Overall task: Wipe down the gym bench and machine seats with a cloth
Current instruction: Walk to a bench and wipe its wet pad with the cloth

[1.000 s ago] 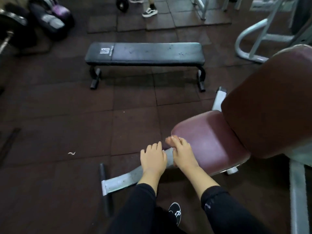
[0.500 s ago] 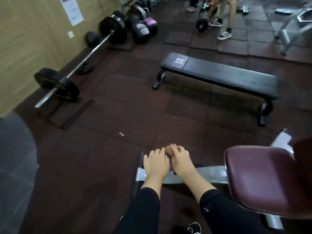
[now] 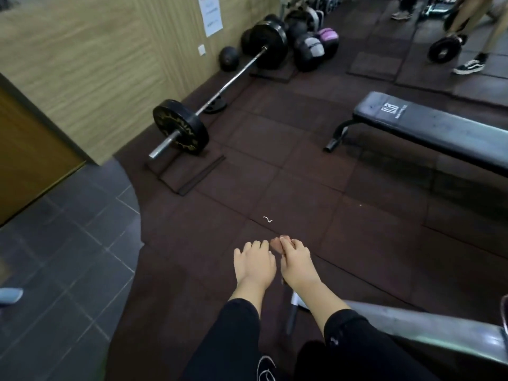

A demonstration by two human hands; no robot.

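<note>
My left hand (image 3: 254, 264) and my right hand (image 3: 295, 264) are held out side by side above the dark rubber floor, palms down and fingers stretched forward. Neither holds anything, and no cloth is in view. A black flat bench (image 3: 439, 127) stands at the right, well beyond my hands. The grey metal frame (image 3: 412, 323) of the machine runs along the bottom right under my right forearm. Only a sliver of its maroon seat (image 3: 505, 312) shows at the right edge.
A loaded barbell (image 3: 181, 127) lies along the wooden wall (image 3: 96, 64) at the left, with medicine balls (image 3: 313, 48) behind it. Another person's legs and a weight plate (image 3: 442, 49) are at the top right. Grey floor tiles (image 3: 55, 257) lie at the left.
The view has swung left: the maroon seat has slid almost out at the right, and the wall and barbell have come closer. My hands stay together in front of me.
</note>
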